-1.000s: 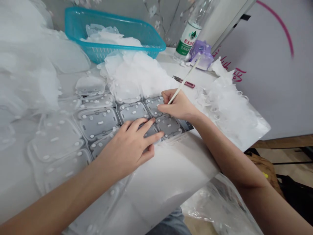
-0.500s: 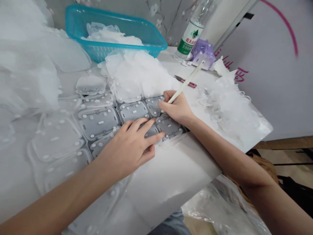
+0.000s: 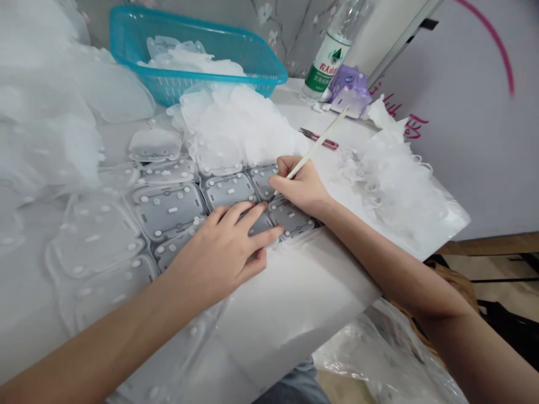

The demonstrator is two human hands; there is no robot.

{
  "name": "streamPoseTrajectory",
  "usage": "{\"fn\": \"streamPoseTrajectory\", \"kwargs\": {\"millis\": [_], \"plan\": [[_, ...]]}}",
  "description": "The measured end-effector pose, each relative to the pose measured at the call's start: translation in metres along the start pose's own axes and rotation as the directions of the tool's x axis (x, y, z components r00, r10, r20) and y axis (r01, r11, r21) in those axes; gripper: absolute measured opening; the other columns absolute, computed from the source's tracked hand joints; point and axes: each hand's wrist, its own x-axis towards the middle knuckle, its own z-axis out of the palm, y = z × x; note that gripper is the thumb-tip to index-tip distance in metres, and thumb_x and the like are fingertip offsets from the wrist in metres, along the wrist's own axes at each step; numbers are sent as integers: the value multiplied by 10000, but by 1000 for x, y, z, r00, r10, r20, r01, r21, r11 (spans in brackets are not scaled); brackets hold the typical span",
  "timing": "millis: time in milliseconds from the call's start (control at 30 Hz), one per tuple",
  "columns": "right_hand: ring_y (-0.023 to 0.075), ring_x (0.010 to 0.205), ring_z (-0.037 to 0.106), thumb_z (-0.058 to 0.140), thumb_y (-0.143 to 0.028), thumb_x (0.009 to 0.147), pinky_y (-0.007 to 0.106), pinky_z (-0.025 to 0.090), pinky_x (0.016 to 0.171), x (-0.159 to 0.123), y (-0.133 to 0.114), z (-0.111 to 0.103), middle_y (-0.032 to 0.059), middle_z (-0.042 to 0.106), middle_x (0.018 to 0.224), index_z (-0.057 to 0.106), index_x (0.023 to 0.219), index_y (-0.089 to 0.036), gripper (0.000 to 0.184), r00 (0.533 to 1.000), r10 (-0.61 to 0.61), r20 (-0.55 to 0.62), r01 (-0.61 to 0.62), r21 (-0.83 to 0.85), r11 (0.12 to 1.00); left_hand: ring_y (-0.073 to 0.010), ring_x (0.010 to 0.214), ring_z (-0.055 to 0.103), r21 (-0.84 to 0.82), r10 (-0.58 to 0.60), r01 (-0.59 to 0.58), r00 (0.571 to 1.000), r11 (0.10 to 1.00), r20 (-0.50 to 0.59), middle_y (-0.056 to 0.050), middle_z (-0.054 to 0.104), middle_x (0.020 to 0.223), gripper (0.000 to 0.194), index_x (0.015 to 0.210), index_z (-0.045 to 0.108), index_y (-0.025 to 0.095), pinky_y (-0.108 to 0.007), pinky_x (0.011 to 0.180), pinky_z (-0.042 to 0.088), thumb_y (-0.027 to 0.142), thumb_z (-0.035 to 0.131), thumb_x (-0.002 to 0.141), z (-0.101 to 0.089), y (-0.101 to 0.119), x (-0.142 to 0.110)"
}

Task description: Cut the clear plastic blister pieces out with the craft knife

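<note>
Right hand [image 3: 304, 188], fingers curled, pinches a slim stick [image 3: 318, 143], lower end at the plastic sheet [image 3: 170, 210] beneath both hands; left hand [image 3: 227, 247], palm down, spread on the sheet, stays put; the stick sits slightly nearer it than before.

Seen from the wearer's head, a single close view faces forward and down across the bench [image 3: 295, 101], centering on the left hand [image 3: 229, 244] and right hand [image 3: 304, 188], its upper edge reaching a patterned backdrop [image 3: 286, 28].
</note>
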Motion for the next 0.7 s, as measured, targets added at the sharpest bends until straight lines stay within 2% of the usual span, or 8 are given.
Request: {"fn": "streamPoseTrajectory", "kwargs": {"millis": [133,267,433,567,700], "plan": [[55,504,184,532,-175,601,237,150,467,0,1,-1,-81,202,479,248,492,-205,306,1000,10,24,-10,-7,1000,-322,1224,479,-4,1,-1,1000,1000,-4,-119,531,1349,366,1239,593,306,-471,888,452,272,431,912,0,0,-1],[55,502,188,531,-150,597,238,153,468,1,1,-4,-82,207,482,249,506,-203,301,995,-21,98,21,4,1000,-322,1221,477,-10,2,-2,1000,1000,-2,-116,542,1333,367,1242,589,306,-475,889,451,276,426,914,0,-1,0],[52,498,188,536,-118,592,244,144,469,6,1,-15,-84,204,480,255,497,-202,308,992,-46,117,53,-61,997,-323,1224,477,4,6,-6,1000,1000,-3,-120,535,1343,375,1250,581,306,-474,885,452,267,425,912,0,-1,0],[45,484,216,544,-113,568,234,151,465,9,1,-24,-90,228,467,299,492,-194,270,977,-16,211,29,-60,998,-324,1223,482,4,8,-8,1000,1000,-7,-122,524,1361,375,1253,581,306,-473,887,452,274,432,910,-1,0,0],[44,483,196,533,-115,561,236,138,463,11,2,-29,-92,218,460,283,477,-196,277,982,-11,189,26,-77,997,-320,1223,483,5,3,-3,1000,1000,1,-120,522,1367,373,1250,582,304,-467,885,451,270,431,911,-2,0,-1]]}}
